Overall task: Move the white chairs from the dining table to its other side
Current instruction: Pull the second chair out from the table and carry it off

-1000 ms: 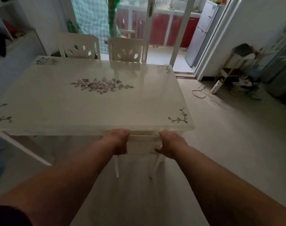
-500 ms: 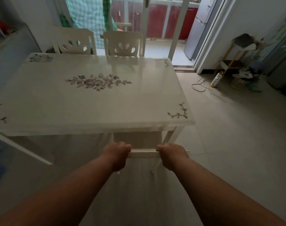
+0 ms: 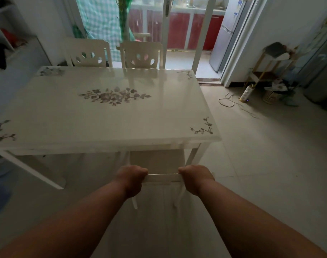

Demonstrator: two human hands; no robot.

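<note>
In the head view, the left hand and the right hand are both gripping the top rail of a white chair at the near side of the dining table. The fingers of each hand are curling over the rail from above, clamped on it, one hand near each end, with a bare stretch of rail showing between them. The chair is sitting just in front of the table's near right part, its seat partly tucked under the tabletop edge and its back rail clear of it on the near side. Its legs are blurring below the hands.

Two more white chairs are standing at the far side of the table: the far left chair and the far right chair, side by side, their cut-out backs rising above the far edge. The tabletop is carrying a floral print in its middle and sprigs at the corners. Beyond, a sliding glass door is standing open onto a kitchen with a fridge at the far right.
</note>
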